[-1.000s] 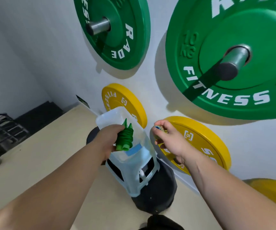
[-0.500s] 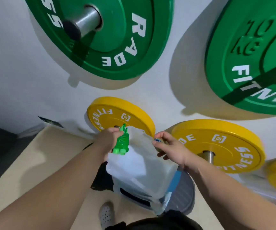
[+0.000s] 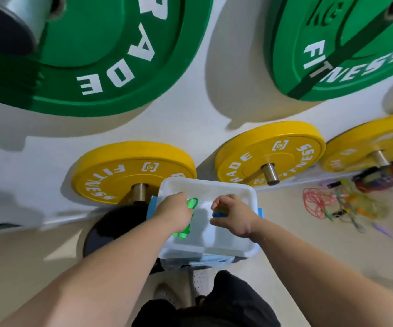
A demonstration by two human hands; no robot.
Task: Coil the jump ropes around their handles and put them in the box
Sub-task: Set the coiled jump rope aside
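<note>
Since the drop seems next, the left hand (image 3: 174, 212) grips the coiled green jump rope (image 3: 186, 224) inside the box (image 3: 204, 185) near its left edge; the right hand (image 3: 234, 217) pinches a blue bundle (image 3: 219, 213) over its middle.

Green plates (image 3: 120, 43), yellow plates (image 3: 271, 152) on wall pegs — black disc (image 3: 110, 223) beneath.

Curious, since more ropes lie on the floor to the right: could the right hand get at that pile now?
Probably not yet. The right hand grips a blue bundle over the box, and the pile lies far off, though bare floor lies between.
</note>
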